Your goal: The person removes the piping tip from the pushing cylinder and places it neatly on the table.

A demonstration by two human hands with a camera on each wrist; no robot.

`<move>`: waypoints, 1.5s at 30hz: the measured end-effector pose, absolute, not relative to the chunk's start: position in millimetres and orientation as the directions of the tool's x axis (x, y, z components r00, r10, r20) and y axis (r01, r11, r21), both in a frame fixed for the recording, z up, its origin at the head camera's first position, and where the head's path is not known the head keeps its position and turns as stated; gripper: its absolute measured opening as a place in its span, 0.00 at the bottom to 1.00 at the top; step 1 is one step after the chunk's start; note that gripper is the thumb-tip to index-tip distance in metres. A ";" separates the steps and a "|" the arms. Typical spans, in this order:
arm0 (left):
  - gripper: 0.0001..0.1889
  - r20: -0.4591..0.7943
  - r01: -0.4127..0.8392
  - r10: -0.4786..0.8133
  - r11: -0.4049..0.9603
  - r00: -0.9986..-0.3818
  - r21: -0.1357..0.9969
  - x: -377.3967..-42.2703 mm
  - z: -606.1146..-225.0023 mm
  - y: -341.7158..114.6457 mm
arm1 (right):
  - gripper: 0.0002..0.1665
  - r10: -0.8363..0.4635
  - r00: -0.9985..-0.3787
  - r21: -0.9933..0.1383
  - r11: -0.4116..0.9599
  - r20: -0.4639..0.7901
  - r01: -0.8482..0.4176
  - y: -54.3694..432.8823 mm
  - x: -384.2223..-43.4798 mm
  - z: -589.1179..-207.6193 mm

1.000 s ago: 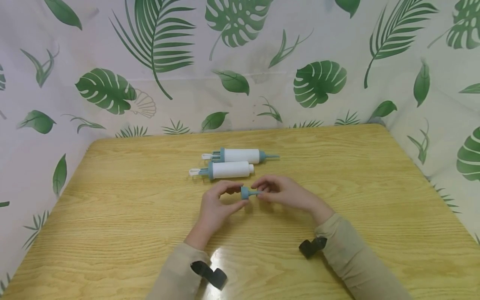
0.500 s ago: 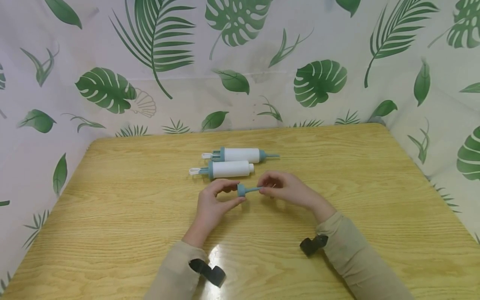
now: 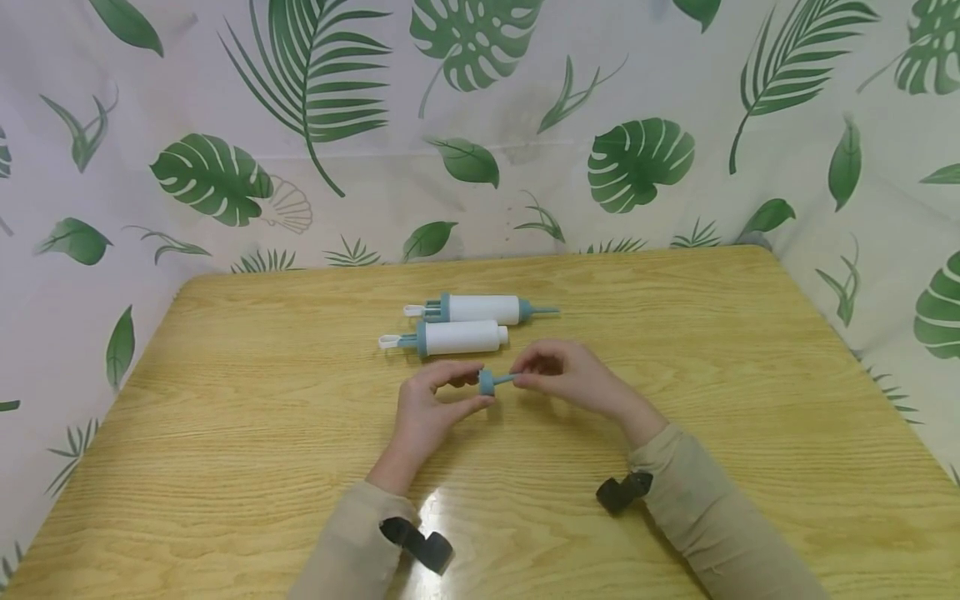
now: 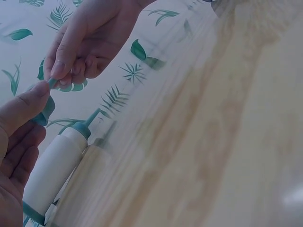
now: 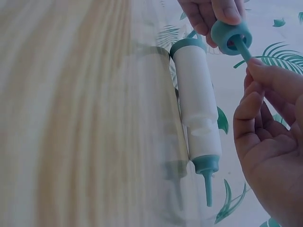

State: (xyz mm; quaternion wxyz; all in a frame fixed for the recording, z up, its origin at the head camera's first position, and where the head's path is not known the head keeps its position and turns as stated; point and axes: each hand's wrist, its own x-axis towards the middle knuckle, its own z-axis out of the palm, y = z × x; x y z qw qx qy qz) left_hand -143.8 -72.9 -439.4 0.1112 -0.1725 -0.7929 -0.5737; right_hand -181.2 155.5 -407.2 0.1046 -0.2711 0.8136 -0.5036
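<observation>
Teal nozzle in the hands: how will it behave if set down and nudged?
The teal nozzle would likely roll in a curve: wide round base, thin stem. It's probably light, being small and held by the fingertips of the left hand and right hand. Its straight stem suggests some stiffness.

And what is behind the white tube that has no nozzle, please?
Behind that tube lies another white tube, with a blue nozzle and a white loop at opposite ends. The nearer tube covers part of its near side, so that part cannot be seen.
</observation>
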 end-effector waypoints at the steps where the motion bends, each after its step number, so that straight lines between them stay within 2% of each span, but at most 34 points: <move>1: 0.21 0.373 0.400 0.146 0.278 -0.916 0.873 -143.6 -439.3 -72.6 | 0.06 -0.545 -0.831 -0.875 0.345 0.107 -0.339 154.9 -181.0 -407.7; 12: 0.20 0.406 0.429 0.142 0.239 -0.903 0.871 -143.2 -440.4 -69.5 | 0.06 -0.537 -0.835 -0.882 0.327 0.122 -0.339 146.6 -177.4 -409.1; 23: 0.20 0.392 0.420 0.155 0.267 -0.907 0.867 -143.7 -440.8 -69.3 | 0.08 -0.539 -0.837 -0.888 0.335 0.093 -0.314 143.1 -176.0 -410.0; 32: 0.19 0.407 0.439 0.164 0.298 -0.899 0.848 -143.7 -441.5 -69.7 | 0.20 -0.585 -0.811 -0.913 0.324 0.014 -0.250 142.2 -175.2 -407.7; 36: 0.19 0.416 0.452 0.178 0.290 -0.892 0.844 -143.7 -442.4 -69.5 | 0.19 -0.604 -0.797 -0.914 0.314 0.016 -0.256 141.3 -174.2 -408.6; 45: 0.20 0.412 0.452 0.197 0.250 -0.890 0.857 -143.2 -443.8 -68.7 | 0.18 -0.588 -0.809 -0.908 0.329 0.018 -0.260 140.8 -174.6 -409.8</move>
